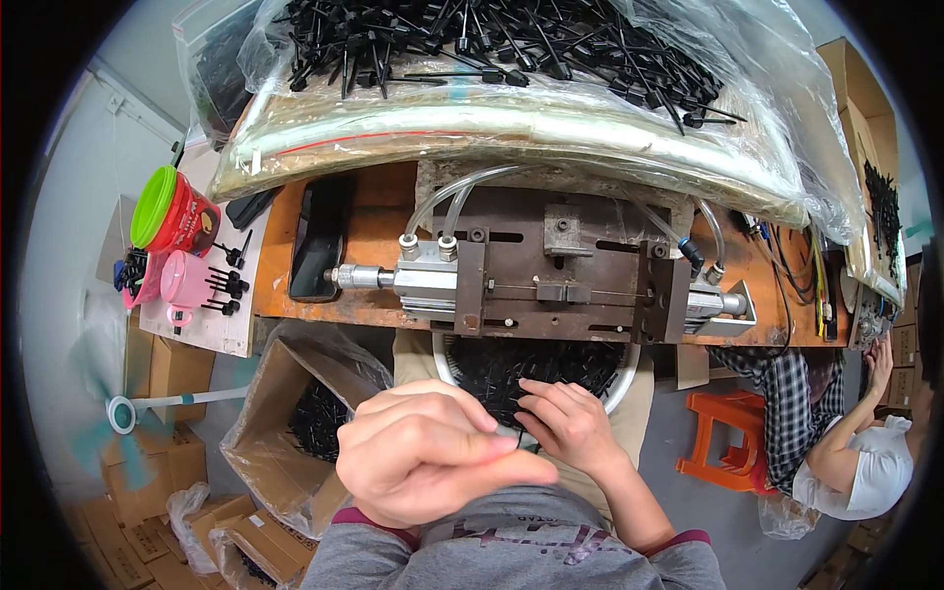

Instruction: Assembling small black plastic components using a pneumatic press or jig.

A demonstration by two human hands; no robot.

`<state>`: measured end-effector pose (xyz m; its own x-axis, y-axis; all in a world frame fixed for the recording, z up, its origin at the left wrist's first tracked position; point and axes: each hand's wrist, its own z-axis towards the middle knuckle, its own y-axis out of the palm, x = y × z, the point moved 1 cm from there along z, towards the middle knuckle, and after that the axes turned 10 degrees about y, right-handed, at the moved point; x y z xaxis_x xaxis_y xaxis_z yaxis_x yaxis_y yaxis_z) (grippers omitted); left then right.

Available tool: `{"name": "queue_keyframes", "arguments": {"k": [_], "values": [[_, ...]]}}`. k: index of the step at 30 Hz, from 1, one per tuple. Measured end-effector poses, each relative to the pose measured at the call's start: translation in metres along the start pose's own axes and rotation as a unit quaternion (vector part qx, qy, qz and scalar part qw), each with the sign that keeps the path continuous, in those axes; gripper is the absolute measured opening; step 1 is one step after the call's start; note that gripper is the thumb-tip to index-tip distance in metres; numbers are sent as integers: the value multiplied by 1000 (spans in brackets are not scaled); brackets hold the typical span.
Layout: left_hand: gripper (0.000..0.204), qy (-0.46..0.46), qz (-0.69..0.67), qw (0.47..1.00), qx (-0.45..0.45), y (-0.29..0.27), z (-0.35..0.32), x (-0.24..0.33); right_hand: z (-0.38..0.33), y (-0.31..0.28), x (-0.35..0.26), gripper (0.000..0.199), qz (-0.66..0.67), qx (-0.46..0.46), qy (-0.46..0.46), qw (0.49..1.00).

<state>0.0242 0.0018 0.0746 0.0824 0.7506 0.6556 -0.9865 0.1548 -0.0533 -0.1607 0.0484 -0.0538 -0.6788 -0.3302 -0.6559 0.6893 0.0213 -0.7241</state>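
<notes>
"Black plastic pieces (560, 359) lie piled in the basin (627, 374) on the person's lap. How do the hands stand, nearest of all?"

"The left hand (423, 452) is raised above the lap, fingers curled in and thumb stretched rightward. The curled fingers hide the palm, so whether it grips anything cannot be told."

"And the right hand (570, 428)?"

"Just beyond, over the basin's near side, half curled, fingertips drawn into a narrow gap. A dark bit shows beside them; whether it is pinched or lies behind cannot be told."

"Why a basin on the lap?"

"Likely for short reach, with the raised rim keeping loose pieces together. The open carton (261, 423) at left, lined with clear plastic, holds more, presumably as a bulk store."

"What sits on the table (379, 216)?"

"A metal fixture (531, 211) along the near edge, a cylinder at either end, probably set there so both hands can get at its middle. Clear tubes (472, 177) arch up on its far side, seemingly clear of that middle. A dark phone (320, 241) lies left, apparently out of the way."

"And farthest?"

"A plastic-lined tray (511, 123) heaped with long-stemmed black pieces (501, 44); the lining probably contains the heap."
</notes>
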Motion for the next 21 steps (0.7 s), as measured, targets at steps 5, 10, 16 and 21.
{"name": "queue_keyframes", "arguments": {"k": [5,10,16,21], "values": [[19,-93,44,994,-39,4,4,4,23,-32,-17,17,45,82,-51,994],[20,-107,50,992,-54,-7,-6,0,57,-71,-26,16,65,171,-84,980],[31,-50,40,998,-3,-18,-21,-10,103,-108,-26,11,90,240,-69,964],[25,-22,74,997,-20,-22,-32,-11,174,-132,-30,15,76,304,-16,950]]}}
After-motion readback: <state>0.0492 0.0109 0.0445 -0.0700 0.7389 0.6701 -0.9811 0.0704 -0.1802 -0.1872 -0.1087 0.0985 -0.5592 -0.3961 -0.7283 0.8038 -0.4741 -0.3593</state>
